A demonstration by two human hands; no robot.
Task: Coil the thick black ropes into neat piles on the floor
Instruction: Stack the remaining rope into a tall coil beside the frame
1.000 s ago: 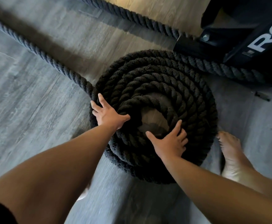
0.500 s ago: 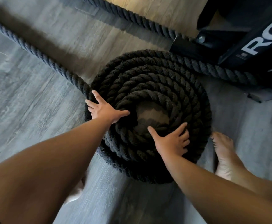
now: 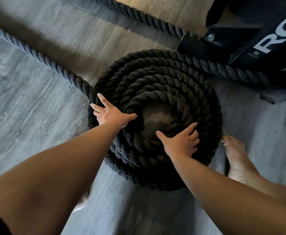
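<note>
A thick black rope lies coiled in a round stacked pile on the grey wood floor, with a bare patch of floor in its middle. My left hand presses flat on the pile's left side, fingers spread. My right hand rests on the near right turns, thumb pointing left toward the hollow, fingers slightly bent over the rope. A loose stretch of rope runs from the pile's left edge to the far left. Another stretch leaves the pile toward the right.
A black machine base with white letters stands at the far right, close to the pile. A further rope runs along the floor behind it. My bare right foot stands beside the pile's right edge.
Both hands have stayed on the pile, shifting slightly with it. The view has drifted a little; the right foot sits closer to the coil's edge.
</note>
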